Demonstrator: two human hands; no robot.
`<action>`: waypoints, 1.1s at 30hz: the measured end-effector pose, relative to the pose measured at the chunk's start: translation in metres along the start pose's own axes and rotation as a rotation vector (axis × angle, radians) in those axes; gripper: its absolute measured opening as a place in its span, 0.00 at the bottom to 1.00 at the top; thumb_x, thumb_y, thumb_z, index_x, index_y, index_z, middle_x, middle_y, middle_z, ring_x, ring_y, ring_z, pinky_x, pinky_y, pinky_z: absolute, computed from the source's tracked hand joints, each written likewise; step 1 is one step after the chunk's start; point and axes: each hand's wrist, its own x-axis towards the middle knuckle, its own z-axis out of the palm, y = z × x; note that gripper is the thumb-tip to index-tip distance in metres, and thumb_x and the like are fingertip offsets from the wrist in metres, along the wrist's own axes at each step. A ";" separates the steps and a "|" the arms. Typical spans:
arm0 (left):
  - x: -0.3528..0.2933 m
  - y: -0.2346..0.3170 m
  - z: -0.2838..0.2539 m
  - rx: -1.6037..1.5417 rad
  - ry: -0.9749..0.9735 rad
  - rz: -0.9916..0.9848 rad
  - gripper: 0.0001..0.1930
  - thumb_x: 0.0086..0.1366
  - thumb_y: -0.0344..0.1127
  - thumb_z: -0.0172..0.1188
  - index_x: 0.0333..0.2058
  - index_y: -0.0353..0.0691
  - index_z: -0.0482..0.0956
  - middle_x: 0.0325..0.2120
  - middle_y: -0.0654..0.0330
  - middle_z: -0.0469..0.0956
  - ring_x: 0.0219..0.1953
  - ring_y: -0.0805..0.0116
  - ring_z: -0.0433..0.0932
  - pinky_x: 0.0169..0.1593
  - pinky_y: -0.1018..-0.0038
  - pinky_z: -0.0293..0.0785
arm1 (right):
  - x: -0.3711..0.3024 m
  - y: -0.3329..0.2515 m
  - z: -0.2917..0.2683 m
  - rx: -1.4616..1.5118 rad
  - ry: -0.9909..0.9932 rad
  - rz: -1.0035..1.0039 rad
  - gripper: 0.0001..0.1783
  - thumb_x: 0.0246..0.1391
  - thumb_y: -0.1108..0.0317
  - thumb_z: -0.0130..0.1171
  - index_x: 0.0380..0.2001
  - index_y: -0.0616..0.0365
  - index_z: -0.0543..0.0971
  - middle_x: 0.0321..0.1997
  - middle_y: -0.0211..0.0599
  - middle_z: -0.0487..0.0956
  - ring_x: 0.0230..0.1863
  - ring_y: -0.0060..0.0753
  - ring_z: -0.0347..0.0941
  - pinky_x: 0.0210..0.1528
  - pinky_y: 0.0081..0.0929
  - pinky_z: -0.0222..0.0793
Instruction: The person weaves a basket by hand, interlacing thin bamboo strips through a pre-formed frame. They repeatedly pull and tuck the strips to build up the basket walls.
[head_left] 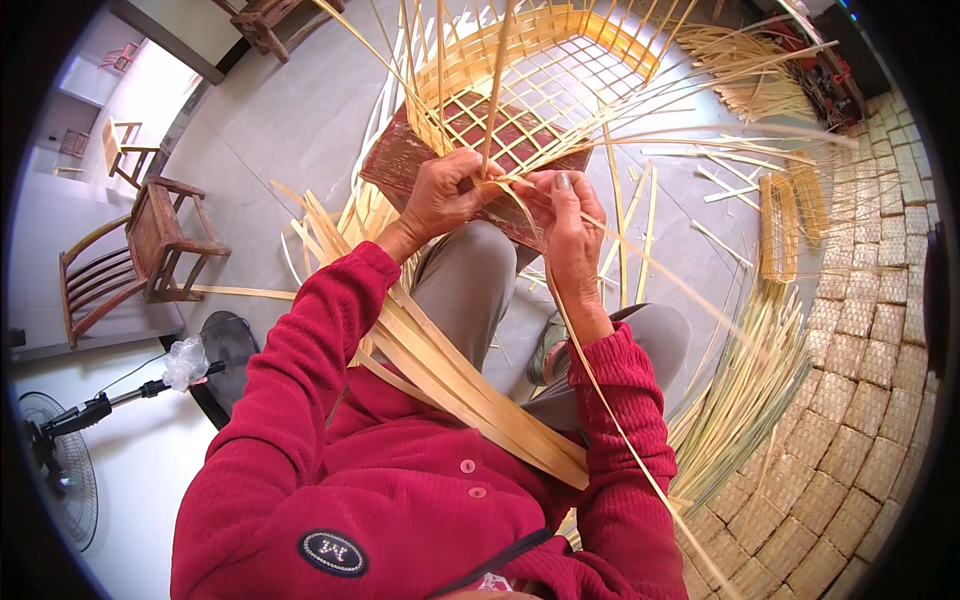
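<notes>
A half-woven bamboo basket (pixel 470 68), with an open lattice base and upright loose strips, rests on a worn reddish wooden stool (pixel 400 155) in front of my knees. At its near corner, my left hand (pixel 445 192) is closed, pinching the bamboo strips. Just beside it, my right hand (pixel 572 215) pinches a thin bamboo strip (pixel 580 350), whose long tail trails down across my right sleeve. The fingertips of both hands nearly meet, and the exact crossing of strips between them is partly hidden. Wide flat bamboo strips (pixel 470 385) lie across my lap.
On the left are a wooden chair (pixel 160 235) and a fan (pixel 65 465). To the right lie a bundle of thin strips (pixel 745 390), a narrow woven basket (pixel 778 228) and rows of stacked woven pieces (pixel 850 400). More strips (pixel 750 75) are heaped at the far right.
</notes>
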 end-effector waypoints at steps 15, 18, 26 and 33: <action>-0.001 -0.013 0.006 0.001 0.057 0.061 0.08 0.65 0.33 0.69 0.38 0.36 0.83 0.28 0.63 0.80 0.28 0.77 0.77 0.32 0.76 0.73 | 0.022 0.006 -0.018 0.083 0.246 -0.194 0.15 0.70 0.55 0.56 0.41 0.57 0.75 0.37 0.30 0.78 0.37 0.22 0.76 0.44 0.23 0.76; 0.000 -0.007 0.008 -0.066 0.091 -0.016 0.08 0.62 0.35 0.72 0.33 0.37 0.83 0.22 0.61 0.75 0.23 0.75 0.72 0.28 0.75 0.69 | 0.020 -0.006 -0.023 0.223 0.248 -0.161 0.22 0.72 0.48 0.48 0.42 0.60 0.73 0.41 0.41 0.77 0.44 0.39 0.79 0.53 0.37 0.78; 0.004 -0.011 0.002 0.004 0.004 0.005 0.08 0.66 0.34 0.69 0.34 0.35 0.83 0.24 0.67 0.77 0.21 0.83 0.74 0.24 0.80 0.69 | 0.012 -0.041 -0.059 0.530 0.472 0.047 0.21 0.71 0.50 0.44 0.43 0.60 0.71 0.45 0.45 0.73 0.51 0.45 0.73 0.57 0.55 0.73; 0.010 -0.008 -0.010 -0.037 -0.103 -0.100 0.10 0.63 0.36 0.72 0.31 0.35 0.83 0.22 0.64 0.75 0.22 0.80 0.72 0.27 0.77 0.69 | -0.009 -0.046 -0.046 0.182 0.222 -0.179 0.23 0.74 0.53 0.39 0.36 0.60 0.75 0.39 0.37 0.77 0.41 0.36 0.77 0.56 0.39 0.75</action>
